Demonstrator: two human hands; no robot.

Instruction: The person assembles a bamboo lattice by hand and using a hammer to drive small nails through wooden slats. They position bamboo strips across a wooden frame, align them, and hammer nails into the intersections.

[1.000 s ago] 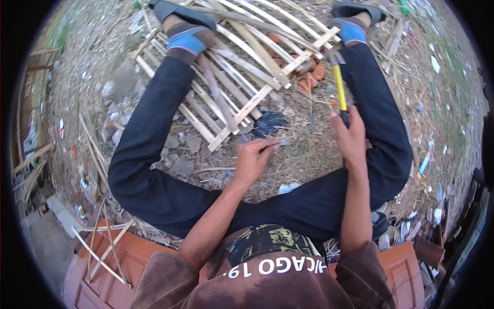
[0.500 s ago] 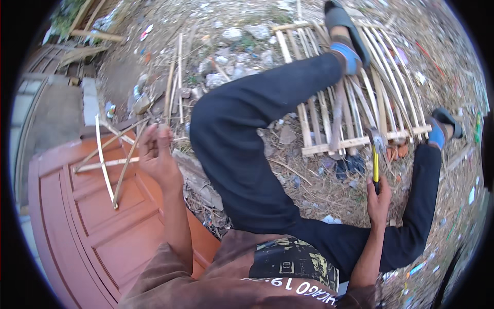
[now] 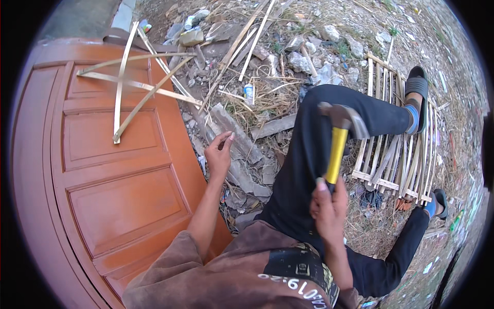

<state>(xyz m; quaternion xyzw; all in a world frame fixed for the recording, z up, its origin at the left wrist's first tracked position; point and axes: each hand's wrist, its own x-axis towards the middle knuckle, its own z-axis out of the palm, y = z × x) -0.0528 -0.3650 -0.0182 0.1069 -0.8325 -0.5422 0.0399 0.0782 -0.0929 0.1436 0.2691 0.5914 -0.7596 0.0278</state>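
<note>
A claw hammer with a yellow and black handle stands upright in my right hand, its head in front of my raised knee. My left hand is held beside the right edge of the reddish-brown panelled door. Its thumb and index finger are pinched together, and whatever is between them is too small to make out. Beyond that hand, several thin wooden strips lie crossed over each other on the door's far part.
A slatted wooden frame lies on the ground at the right, with my sandalled foot on it. Stone slabs, rubble, long sticks and a small white-and-blue container lie between door and knee.
My view has swung left, so the door and crossed strips show more fully. The hammer has come up and left, from near the slatted frame to before my knee. My left hand remains pinched.
</note>
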